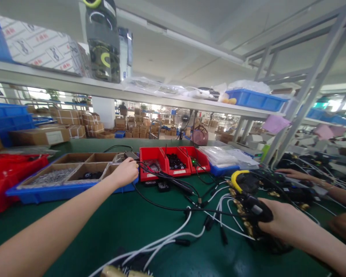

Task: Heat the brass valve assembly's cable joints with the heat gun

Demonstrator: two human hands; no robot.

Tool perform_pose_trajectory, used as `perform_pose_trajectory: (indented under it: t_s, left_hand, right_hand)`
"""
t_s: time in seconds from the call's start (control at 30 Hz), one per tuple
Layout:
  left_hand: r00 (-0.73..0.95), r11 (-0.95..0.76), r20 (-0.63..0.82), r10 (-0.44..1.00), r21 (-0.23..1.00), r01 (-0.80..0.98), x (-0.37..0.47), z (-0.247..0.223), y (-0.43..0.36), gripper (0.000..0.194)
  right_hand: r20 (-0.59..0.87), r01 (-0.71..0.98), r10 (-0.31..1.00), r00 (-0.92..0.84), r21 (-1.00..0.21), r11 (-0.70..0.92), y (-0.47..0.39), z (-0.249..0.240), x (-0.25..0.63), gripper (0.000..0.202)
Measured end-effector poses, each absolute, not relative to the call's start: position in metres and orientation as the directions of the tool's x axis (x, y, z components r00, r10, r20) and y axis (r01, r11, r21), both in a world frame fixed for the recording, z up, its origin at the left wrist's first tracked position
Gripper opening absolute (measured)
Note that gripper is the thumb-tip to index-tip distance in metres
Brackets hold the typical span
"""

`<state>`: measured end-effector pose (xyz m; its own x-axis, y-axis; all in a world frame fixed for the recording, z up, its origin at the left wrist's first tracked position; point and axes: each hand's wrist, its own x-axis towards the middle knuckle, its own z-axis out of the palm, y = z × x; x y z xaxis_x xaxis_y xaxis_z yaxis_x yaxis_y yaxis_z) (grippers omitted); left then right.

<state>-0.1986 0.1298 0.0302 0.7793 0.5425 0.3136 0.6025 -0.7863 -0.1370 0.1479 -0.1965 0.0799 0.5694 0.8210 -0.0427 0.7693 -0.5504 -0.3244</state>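
Observation:
My left hand (126,171) reaches to the right end of a blue tray (43,195) with cardboard compartments. Its fingers are curled on a small dark box (131,155) with black cables. My right hand (279,217) is closed on a black rounded object (261,209), whose kind I cannot make out. Close by that object are a yellow curved piece (235,181) and brass-coloured fittings (242,213). White cables (173,237) with black connectors run over the green tabletop (83,231).
Red bins (177,173) hold small black parts. A blue bin (223,170) carries plastic bags. A shelf (161,92) crosses above, bearing a water bottle (103,42). At right, another person's hand (294,174) is among black devices. A red bin (5,181) stands far left.

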Motion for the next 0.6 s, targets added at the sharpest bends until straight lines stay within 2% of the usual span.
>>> perform_pose_trajectory:
  t_s: [0.17,0.3,0.4,0.47,0.6]
  left_hand:
    - [0.774,-0.796,0.316,0.548,-0.086,0.599,-0.198,0.03,0.105,0.024]
    - [0.782,-0.823,0.276,0.559,0.066,0.565,-0.156,0.027,0.059,0.014]
    - [0.8,-0.789,0.104,0.591,0.282,0.546,-0.118,0.017,0.029,0.022]
    - [0.816,-0.736,-0.015,0.578,0.422,0.53,-0.099,0.007,0.016,0.02]
    - [0.814,-0.554,-0.225,0.535,0.634,0.54,-0.08,-0.013,0.005,0.027]
  right_hand:
    - [-0.078,0.691,0.798,0.597,-0.455,-0.561,-0.203,0.062,0.151,0.016]
    - [-0.094,0.662,0.85,0.518,-0.585,-0.469,-0.195,0.058,0.126,0.013]
    - [-0.074,0.661,0.904,0.422,-0.657,-0.363,-0.188,0.062,0.107,0.009]
    - [-0.078,0.651,0.921,0.381,-0.685,-0.328,-0.184,0.064,0.097,0.01]
    - [-0.102,0.655,0.945,0.311,-0.697,-0.291,-0.181,0.062,0.083,0.013]
